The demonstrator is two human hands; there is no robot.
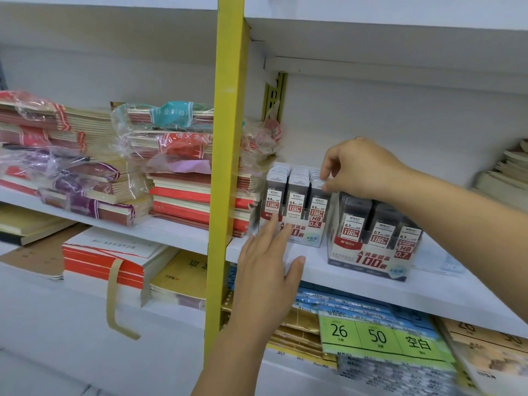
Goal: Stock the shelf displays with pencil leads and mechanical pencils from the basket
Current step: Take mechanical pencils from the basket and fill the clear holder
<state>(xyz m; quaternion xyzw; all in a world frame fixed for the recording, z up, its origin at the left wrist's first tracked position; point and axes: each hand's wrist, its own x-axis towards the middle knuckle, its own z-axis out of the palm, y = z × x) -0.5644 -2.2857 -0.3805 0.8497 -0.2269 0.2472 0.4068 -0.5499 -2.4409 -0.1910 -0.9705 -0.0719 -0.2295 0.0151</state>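
Here the left hand [268, 261] reaches up from below on a straight wrist. Its fingers are flat and slightly spread, and their tips press the front of the 0.5 display box [310, 238] on the shelf [357, 284]. The right hand [360, 170] comes in from the right above that box, fingers curled downward. Its thumb and forefinger pinch the top of a lead pack [316, 182] in the row nearest it. Just under the right wrist stands the 0.7 display box [371, 254], filled with packs. Left of the left hand, past the yellow upright [225, 138], lie wrapped notebook stacks [177, 167].
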